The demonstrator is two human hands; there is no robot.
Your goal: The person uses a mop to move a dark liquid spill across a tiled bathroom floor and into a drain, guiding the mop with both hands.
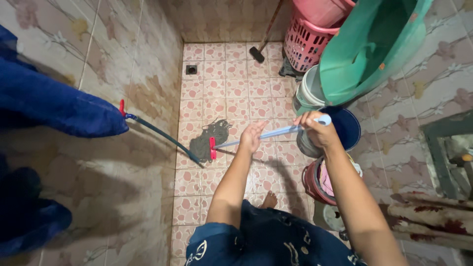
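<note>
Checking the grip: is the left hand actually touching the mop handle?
Touching. The head view shows the left hand laid over the light blue mop handle, fingers on it with no gap.

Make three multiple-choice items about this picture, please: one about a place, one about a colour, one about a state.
1. Where does the mop head lie?
A. on the tiled floor
B. in the blue bucket
C. on the wall

2. What colour is the basket at the back?
A. pink
B. black
C. yellow

3. How is the mop handle held?
A. by both hands
B. by one hand
C. by no hand

Key: 1 A, its strands spread on the floor tiles. 2 A, its lattice wall is pink. 3 A, the left hand and right hand grip it.
</note>
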